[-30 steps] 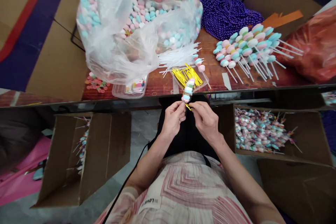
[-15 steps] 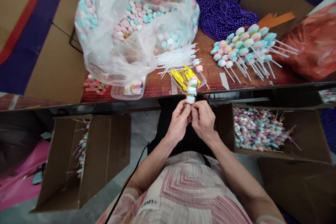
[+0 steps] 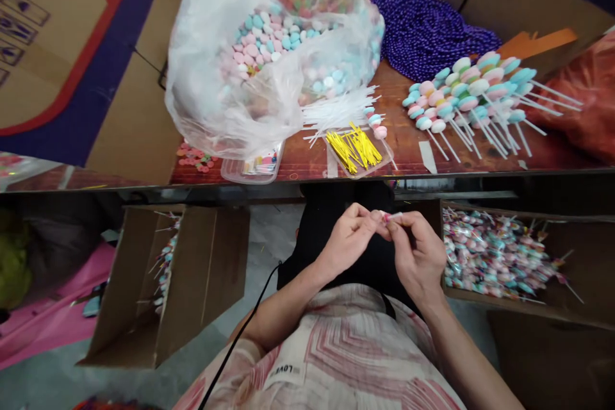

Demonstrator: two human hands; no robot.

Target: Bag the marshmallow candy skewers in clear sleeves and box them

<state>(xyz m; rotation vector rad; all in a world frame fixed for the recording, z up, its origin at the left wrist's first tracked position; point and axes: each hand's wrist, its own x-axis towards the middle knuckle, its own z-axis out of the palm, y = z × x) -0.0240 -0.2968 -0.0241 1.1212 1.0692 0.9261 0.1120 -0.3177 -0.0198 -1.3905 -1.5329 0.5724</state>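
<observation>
My left hand point(image 3: 353, 237) and my right hand point(image 3: 419, 253) are closed, with their fingertips meeting over my lap. Pinched between them is a small white and red piece point(image 3: 393, 216), too small to name. No candy skewer shows in my hands; whether one lies hidden behind the fingers I cannot tell. On the table edge in front are a clear tray of yellow twist ties point(image 3: 354, 148), a bundle of white sticks point(image 3: 336, 112) and one candy skewer point(image 3: 377, 127).
A plastic bag of pastel candies point(image 3: 202, 77) and purple cord point(image 3: 427, 29) stand at the back. Candy skewers point(image 3: 473, 93) are piled at right. Cardboard boxes with wrapped skewers flank my lap, a left box point(image 3: 206, 275) and a right box point(image 3: 576, 262). A clear container point(image 3: 225, 170) sits near the edge.
The wrapped candy skewer that stood upright above my fingers no longer shows. Both hands have moved lower and to the right, and a small white and red piece now shows between them.
</observation>
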